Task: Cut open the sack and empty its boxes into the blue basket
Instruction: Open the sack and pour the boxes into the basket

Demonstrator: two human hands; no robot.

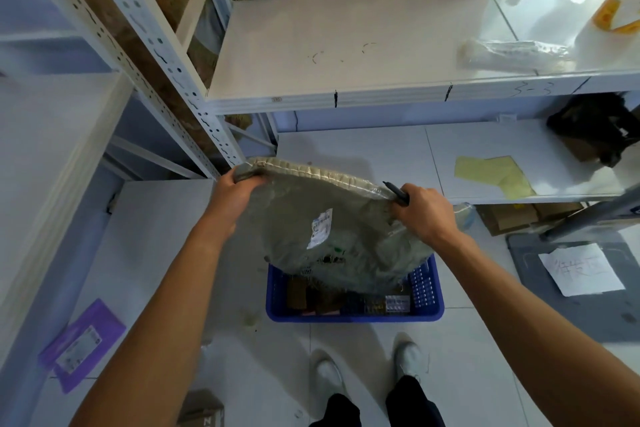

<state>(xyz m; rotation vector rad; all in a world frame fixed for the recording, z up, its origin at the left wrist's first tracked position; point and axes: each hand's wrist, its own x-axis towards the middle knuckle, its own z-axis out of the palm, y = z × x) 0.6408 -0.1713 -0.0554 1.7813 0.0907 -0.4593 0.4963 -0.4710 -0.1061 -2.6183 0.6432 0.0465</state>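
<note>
My left hand (pixel 239 189) was curled tight round one top corner of the sack (pixel 304 236). My right hand (pixel 424 213) gripped the other corner. It also held a thin dark tool (pixel 394 191), which I took to be the cutter, poking up past the sack's edge.

The sack hung between the hands, sewn end up and torn end down, right over the blue basket (pixel 353 317) on the floor. Some boxes (pixel 311 298) lay in the basket. The sack looked quite flat, but I could not tell if more boxes were inside.

I thought a few things could go wrong. The torn end hung toward the back of the basket, so a box could slide out and drop behind it. My right hand had two things to hold, so the tool could slip or nick a finger. A box could also catch in the frayed threads.
</note>
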